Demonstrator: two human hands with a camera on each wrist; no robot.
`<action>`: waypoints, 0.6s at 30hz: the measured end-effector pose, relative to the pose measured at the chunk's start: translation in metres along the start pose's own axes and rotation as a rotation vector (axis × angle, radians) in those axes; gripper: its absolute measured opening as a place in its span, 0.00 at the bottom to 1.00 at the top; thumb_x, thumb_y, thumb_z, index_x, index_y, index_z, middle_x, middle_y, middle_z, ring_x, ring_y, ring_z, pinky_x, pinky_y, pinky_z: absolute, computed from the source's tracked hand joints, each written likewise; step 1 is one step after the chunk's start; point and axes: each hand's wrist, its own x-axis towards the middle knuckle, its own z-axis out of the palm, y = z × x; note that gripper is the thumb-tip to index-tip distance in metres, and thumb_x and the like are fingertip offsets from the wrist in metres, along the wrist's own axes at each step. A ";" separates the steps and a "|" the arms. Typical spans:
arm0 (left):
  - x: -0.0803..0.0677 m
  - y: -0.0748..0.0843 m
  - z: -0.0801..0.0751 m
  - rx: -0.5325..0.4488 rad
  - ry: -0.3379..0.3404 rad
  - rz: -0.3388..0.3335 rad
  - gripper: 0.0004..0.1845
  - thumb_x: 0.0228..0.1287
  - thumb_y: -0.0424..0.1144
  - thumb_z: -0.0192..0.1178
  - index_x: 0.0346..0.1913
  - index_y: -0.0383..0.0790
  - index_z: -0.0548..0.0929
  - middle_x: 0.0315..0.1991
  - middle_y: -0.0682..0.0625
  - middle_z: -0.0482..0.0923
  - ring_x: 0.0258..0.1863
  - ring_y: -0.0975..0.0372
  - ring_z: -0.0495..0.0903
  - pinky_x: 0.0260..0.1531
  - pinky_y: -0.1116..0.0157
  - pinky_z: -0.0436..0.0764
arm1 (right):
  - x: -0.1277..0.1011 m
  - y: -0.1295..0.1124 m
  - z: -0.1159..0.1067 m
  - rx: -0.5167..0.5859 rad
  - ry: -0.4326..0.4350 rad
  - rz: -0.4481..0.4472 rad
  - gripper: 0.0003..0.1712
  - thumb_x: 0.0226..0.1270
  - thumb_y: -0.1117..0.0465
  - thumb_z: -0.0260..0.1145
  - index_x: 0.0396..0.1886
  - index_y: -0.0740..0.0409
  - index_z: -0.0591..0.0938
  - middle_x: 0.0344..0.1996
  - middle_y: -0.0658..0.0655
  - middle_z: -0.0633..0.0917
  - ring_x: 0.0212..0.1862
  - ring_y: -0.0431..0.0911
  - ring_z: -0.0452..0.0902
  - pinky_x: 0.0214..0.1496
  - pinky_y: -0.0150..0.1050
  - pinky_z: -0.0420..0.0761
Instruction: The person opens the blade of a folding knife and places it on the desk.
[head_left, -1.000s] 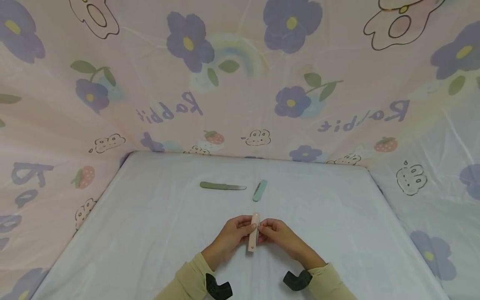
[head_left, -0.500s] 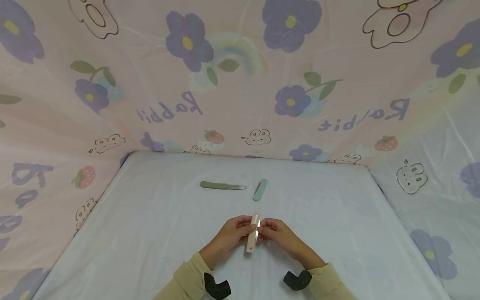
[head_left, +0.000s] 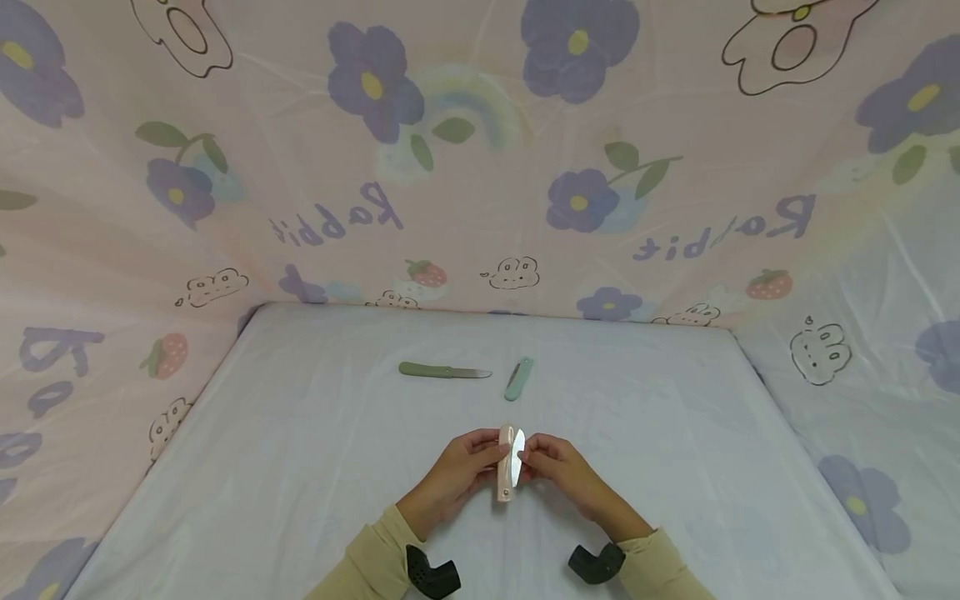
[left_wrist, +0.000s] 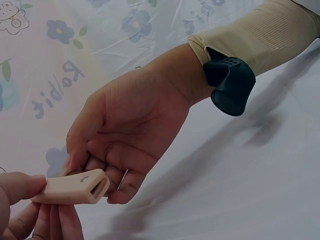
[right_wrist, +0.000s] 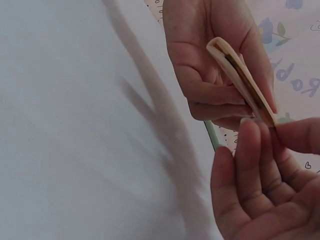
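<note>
Holding a pink folding knife [head_left: 506, 464] between both hands above the near middle of the white surface [head_left: 300, 467], the person seems to be at the unfolding step; the left hand [head_left: 457, 471] curls its grip round the pink handle, and the right hand [head_left: 558, 471] pinches the silver blade [head_left: 517, 457], which stands part way out of the handle; from the right wrist view the handle's slot faces the camera, and the fingertips [right_wrist: 250, 145] meet at its far end; the next move likely calls for a steady handle and fingers kept clear of the edge; farther back lie an opened green knife [head_left: 444, 371] and a closed mint knife [head_left: 519, 379], near each other but apart.
</note>
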 end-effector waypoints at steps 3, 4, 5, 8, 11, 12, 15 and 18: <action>0.000 0.001 0.000 0.001 0.007 -0.004 0.25 0.63 0.38 0.60 0.59 0.28 0.69 0.49 0.42 0.77 0.42 0.60 0.78 0.41 0.65 0.79 | 0.001 0.001 0.000 0.014 0.006 0.005 0.16 0.70 0.58 0.56 0.38 0.70 0.73 0.32 0.56 0.80 0.36 0.47 0.77 0.44 0.44 0.80; 0.000 0.001 0.000 0.005 0.010 -0.006 0.25 0.63 0.38 0.60 0.58 0.28 0.69 0.49 0.42 0.77 0.42 0.60 0.78 0.41 0.65 0.79 | 0.001 0.001 0.000 0.018 0.007 0.006 0.16 0.70 0.58 0.57 0.39 0.71 0.73 0.32 0.57 0.80 0.36 0.47 0.77 0.44 0.45 0.80; 0.000 0.001 0.000 0.008 0.011 -0.008 0.25 0.63 0.38 0.60 0.59 0.28 0.69 0.49 0.42 0.77 0.42 0.60 0.78 0.41 0.65 0.79 | 0.001 0.002 0.000 0.021 0.008 0.007 0.16 0.70 0.58 0.57 0.40 0.71 0.73 0.32 0.57 0.80 0.37 0.47 0.77 0.44 0.45 0.80; 0.000 0.000 0.000 0.023 0.011 -0.020 0.24 0.63 0.38 0.60 0.58 0.29 0.70 0.47 0.44 0.77 0.42 0.61 0.78 0.40 0.65 0.79 | 0.001 0.001 0.001 0.026 0.015 0.010 0.17 0.70 0.57 0.57 0.42 0.71 0.73 0.33 0.57 0.79 0.37 0.47 0.77 0.45 0.45 0.80; 0.000 -0.002 0.001 0.037 0.002 -0.028 0.24 0.63 0.38 0.61 0.58 0.30 0.71 0.44 0.45 0.77 0.41 0.61 0.78 0.40 0.65 0.79 | 0.002 0.000 0.003 0.030 0.046 0.022 0.17 0.70 0.55 0.57 0.42 0.69 0.73 0.32 0.56 0.79 0.36 0.47 0.77 0.44 0.44 0.80; 0.000 -0.002 0.001 0.040 0.000 -0.030 0.23 0.62 0.38 0.61 0.57 0.30 0.71 0.44 0.45 0.77 0.41 0.61 0.78 0.40 0.65 0.79 | 0.002 0.000 0.003 0.031 0.059 0.026 0.18 0.70 0.54 0.57 0.42 0.68 0.73 0.32 0.56 0.80 0.36 0.47 0.77 0.43 0.44 0.80; 0.000 -0.003 0.001 0.040 -0.003 -0.026 0.23 0.62 0.38 0.61 0.57 0.30 0.71 0.44 0.44 0.77 0.41 0.60 0.78 0.41 0.64 0.79 | 0.003 0.001 0.004 0.044 0.092 0.033 0.18 0.69 0.53 0.58 0.41 0.68 0.74 0.31 0.55 0.80 0.35 0.46 0.77 0.42 0.42 0.80; 0.001 -0.004 0.001 0.033 0.001 -0.025 0.22 0.62 0.37 0.61 0.56 0.30 0.72 0.45 0.43 0.77 0.42 0.60 0.78 0.41 0.64 0.79 | 0.004 0.001 0.005 0.060 0.101 0.032 0.18 0.69 0.54 0.58 0.40 0.68 0.74 0.30 0.56 0.80 0.35 0.46 0.77 0.42 0.41 0.80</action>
